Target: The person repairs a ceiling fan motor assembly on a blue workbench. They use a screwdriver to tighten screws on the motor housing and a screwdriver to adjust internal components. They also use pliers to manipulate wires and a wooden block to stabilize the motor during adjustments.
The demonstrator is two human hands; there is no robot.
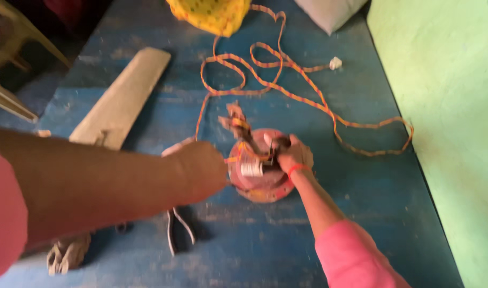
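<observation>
Head view, looking down on a worn blue floor (361,213): at far left a pale chair leg (9,101) crosses the corner, and beside it a long cream fan blade (121,98) lies with its long axis running from lower left to upper right. A crumpled rag (68,253) sits at the lower left, and a pair of pliers (177,229) with pale handles lies just under the forearm. The left hand (198,168) comes in from the left, seen from the back and blurred; it looks closed, though what it grips I cannot tell. Its knuckles touch, or nearly touch, the left rim of the round reddish fan motor (260,184), which sits on the floor directly to the right of that hand. The right hand (293,154) is nearer still, resting on the motor's top right, fingers curled around something dark at the hub, beside a tangle of wires (236,122). An orange braided cord (308,90) loops away up and to the right, ending at a small white plug (335,63). A yellow cloth (212,15) lies at the top, and a green wall (446,106) closes the right.
</observation>
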